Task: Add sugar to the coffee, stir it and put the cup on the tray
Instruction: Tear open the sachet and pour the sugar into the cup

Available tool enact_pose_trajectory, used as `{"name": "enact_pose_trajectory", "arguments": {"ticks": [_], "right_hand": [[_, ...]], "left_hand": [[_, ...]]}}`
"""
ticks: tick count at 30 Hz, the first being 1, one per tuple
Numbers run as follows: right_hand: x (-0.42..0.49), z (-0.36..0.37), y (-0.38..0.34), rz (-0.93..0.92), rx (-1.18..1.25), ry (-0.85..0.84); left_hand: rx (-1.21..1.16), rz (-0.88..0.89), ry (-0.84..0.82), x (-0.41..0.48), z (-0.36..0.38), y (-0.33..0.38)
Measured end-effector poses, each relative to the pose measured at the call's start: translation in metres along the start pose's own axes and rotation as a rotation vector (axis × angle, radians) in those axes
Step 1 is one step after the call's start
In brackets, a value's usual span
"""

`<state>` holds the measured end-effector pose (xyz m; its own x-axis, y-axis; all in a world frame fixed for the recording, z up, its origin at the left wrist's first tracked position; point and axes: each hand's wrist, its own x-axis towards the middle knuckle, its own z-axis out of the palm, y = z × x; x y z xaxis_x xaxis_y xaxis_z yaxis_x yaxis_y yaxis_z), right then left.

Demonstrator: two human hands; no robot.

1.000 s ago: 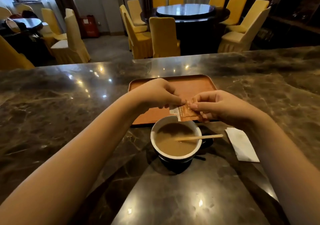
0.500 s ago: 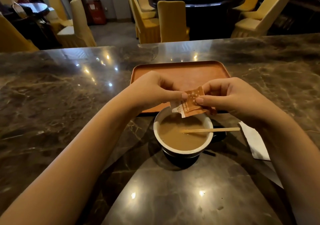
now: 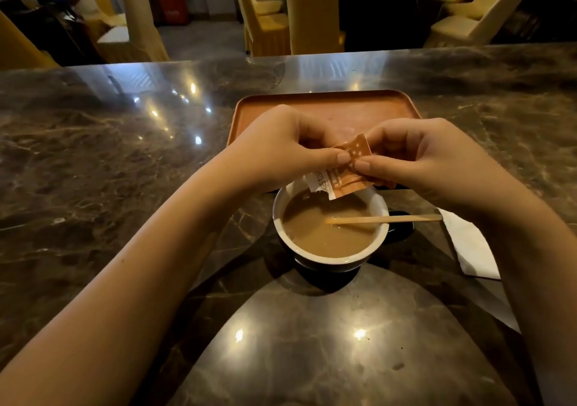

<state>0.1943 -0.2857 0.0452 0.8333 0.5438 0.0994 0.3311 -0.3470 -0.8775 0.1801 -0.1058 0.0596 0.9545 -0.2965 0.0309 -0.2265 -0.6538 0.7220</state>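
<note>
A dark cup with a white inside (image 3: 331, 259) holds milky coffee and stands on the marble counter. A wooden stir stick (image 3: 387, 218) rests in the coffee and leans over the cup's right rim. Just above the cup's far edge, my left hand (image 3: 281, 146) and my right hand (image 3: 415, 153) both pinch an orange and white sugar packet (image 3: 342, 174) by its top edge. The packet hangs with its lower end over the coffee. Behind my hands lies an orange-brown tray (image 3: 327, 106) with nothing visible on it.
A white paper napkin (image 3: 471, 243) lies on the counter right of the cup. The brown marble counter (image 3: 109, 171) stretches wide on both sides. Beyond its far edge are yellow-covered chairs (image 3: 312, 15) and a dark round table.
The packet has risen a little and its top corner is bent up between my fingertips. The view has tilted down and closer. The cup and stick have not moved.
</note>
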Motion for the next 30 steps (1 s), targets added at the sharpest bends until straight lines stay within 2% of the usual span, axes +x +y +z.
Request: {"name": "enact_pose_trajectory", "arguments": {"ticks": [8, 18, 30], "right_hand": [[-0.0034, -0.0013, -0.0012, -0.023, 0.082, -0.003], [-0.0009, 0.0038, 0.0003, -0.075, -0.120, 0.065], [-0.0043, 0.0041, -0.0027, -0.095, -0.057, 0.054]], "left_hand": [[-0.095, -0.012, 0.076, -0.0029, 0.0046, -0.0036], [-0.037, 0.014, 0.051, -0.0038, 0.0035, -0.0031], [0.048, 0.061, 0.083, -0.0019, 0.0069, -0.0049]]}}
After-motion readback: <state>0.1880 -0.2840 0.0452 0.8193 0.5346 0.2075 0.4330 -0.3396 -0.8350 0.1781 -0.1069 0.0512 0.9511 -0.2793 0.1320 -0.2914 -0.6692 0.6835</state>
